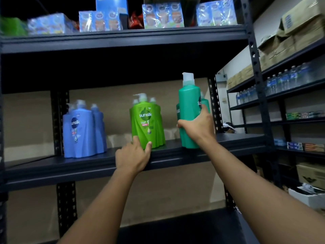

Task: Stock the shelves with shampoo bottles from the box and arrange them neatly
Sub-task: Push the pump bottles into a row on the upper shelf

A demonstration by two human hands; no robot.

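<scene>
On the dark metal shelf [88, 166] stand three groups of pump shampoo bottles. Blue bottles [80, 131] are at the left. Light green bottles [146, 124] stand in the middle, and my left hand [133, 156] grips the base of the front one, thumb and fingers on either side. My right hand [197, 127] is closed around a teal bottle [189, 111] turned label away, its base on or just above the shelf's right part. More teal bottles [205, 104] show behind it.
The shelf above carries blue wrapped carton packs [162, 15]. A second rack at the right holds water bottles [288, 80], cardboard boxes [299, 30] and small packets [306, 147]. A lower shelf [175, 231] lies under my arms.
</scene>
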